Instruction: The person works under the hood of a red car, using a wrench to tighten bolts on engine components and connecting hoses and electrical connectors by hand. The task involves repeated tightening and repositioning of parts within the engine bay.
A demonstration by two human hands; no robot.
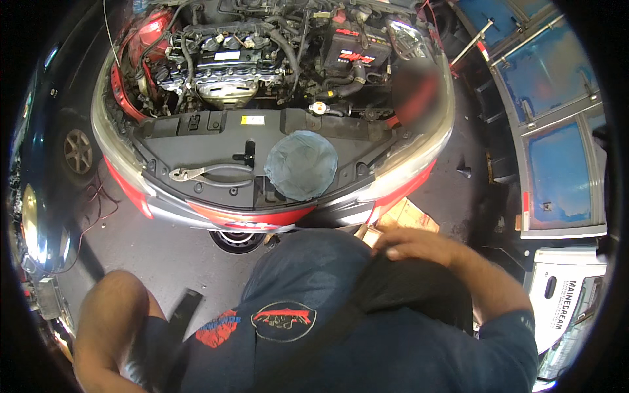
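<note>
My right hand [416,246] is at my waist, its fingers bent over the upper edge of a black bag [419,288]. The fingertips are closed on that edge; whether they pinch anything else is hidden. A dark strap runs from there across my shirt. My left arm bends at the lower left, and its hand is out of view. Ahead of me, on the black plastic cover [226,134] at the car's front, lie pliers [189,174] with dark grips, jaws toward the left. To their right sits a round blue-grey cloth piece [301,165], sunken in the middle.
Beyond the cover is the open engine bay, with an engine [226,59], a battery [357,49] and a radiator cap [319,107]. Another dark car [39,170] stands left. Blue metal-framed panels [567,173] lean at right. A wheel [238,241] and a wooden piece [409,216] lie below the bumper.
</note>
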